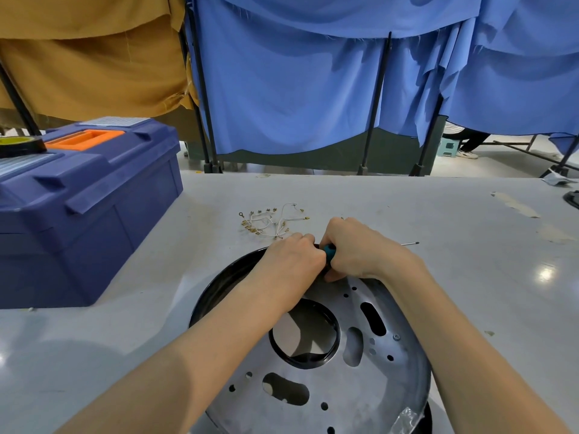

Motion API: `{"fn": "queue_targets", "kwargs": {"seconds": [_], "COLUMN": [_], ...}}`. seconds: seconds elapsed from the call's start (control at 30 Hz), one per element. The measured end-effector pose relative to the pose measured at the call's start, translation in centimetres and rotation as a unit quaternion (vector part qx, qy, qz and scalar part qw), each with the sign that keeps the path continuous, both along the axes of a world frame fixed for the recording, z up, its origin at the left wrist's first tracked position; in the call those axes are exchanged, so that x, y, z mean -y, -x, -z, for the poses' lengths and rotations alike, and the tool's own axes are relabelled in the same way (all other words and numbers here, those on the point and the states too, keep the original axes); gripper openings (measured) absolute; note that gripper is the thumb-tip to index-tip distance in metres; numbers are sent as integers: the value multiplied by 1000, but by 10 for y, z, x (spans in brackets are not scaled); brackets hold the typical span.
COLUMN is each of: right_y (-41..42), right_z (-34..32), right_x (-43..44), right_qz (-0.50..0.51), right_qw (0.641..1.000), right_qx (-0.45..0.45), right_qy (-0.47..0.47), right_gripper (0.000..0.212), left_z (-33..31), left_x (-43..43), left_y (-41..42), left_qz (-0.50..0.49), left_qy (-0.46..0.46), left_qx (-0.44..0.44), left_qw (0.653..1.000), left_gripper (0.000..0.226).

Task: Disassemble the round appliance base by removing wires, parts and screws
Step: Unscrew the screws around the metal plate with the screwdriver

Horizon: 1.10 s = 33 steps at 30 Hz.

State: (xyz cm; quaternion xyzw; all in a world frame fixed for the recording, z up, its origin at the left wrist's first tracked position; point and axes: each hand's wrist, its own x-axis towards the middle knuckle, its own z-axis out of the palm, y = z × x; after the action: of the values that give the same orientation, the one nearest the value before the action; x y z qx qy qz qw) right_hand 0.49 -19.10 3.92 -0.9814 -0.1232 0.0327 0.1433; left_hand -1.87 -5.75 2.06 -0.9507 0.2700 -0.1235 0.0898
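Note:
The round appliance base (344, 380) lies on the table in front of me, a silver metal plate with slots and holes inside a black rim, with a large black-ringed centre opening. My right hand (357, 249) grips a teal-handled screwdriver (329, 252) at the plate's far edge. My left hand (291, 261) rests curled against that handle and the rim; what its fingers hold is hidden. One screw (396, 337) sits in the plate at the right. Removed white wires (275, 223) and small brass screws (250, 228) lie beyond the base.
A blue toolbox (84, 208) with an orange handle stands at the left, with a tape roll (18, 145) on it. A thin metal rod (410, 244) lies right of my hands. Blue and tan curtains hang behind the grey table (470, 277). Clear plastic wrap (407, 418) sits by the rim.

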Motion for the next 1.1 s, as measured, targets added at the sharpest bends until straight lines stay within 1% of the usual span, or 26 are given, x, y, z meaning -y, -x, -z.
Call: {"fn": "queue_targets", "kwargs": {"seconds": [0.13, 0.33, 0.43, 0.5, 0.57, 0.63, 0.73, 0.77, 0.83, 0.93, 1.1], "right_y": [1, 2, 1, 1, 1, 2, 1, 1, 2, 2, 2], "right_z": [-1, -2, -2, -2, -3, -3, -3, -3, -3, -3, -3], "right_x": [0, 1, 1, 1, 1, 1, 1, 1, 1, 2, 2], "right_qz": [0, -3, -4, -2, 2, 2, 2, 1, 1, 6, 7], "right_qw": [1000, 1000, 1000, 1000, 1000, 1000, 1000, 1000, 1000, 1000, 1000], "right_qx": [1, -1, -2, -3, -2, -3, -7, -7, -8, -11, -20], "right_qy": [0, -1, -3, -3, -5, -9, -8, -6, -6, -5, -13], "right_gripper": [16, 17, 12, 13, 23, 28, 17, 17, 21, 22, 24], "left_z": [2, 4, 4, 4, 5, 6, 7, 6, 6, 5, 1], "left_x": [3, 2, 2, 1, 1, 1, 1, 1, 0, -2, -4], "left_y": [-2, -2, -3, -4, -5, -5, -5, -5, -4, -4, -6], "left_qz": [11, 28, 34, 37, 39, 39, 35, 35, 36, 29, 12], "left_qy": [-32, -42, -49, -49, -50, -46, -40, -38, -32, -4, 25], "left_qx": [8, 26, 35, 38, 37, 37, 43, 44, 42, 35, 10], "left_qw": [999, 998, 998, 997, 997, 997, 998, 998, 998, 999, 1000], "left_gripper": [23, 22, 19, 17, 17, 18, 19, 19, 18, 16, 19]}}
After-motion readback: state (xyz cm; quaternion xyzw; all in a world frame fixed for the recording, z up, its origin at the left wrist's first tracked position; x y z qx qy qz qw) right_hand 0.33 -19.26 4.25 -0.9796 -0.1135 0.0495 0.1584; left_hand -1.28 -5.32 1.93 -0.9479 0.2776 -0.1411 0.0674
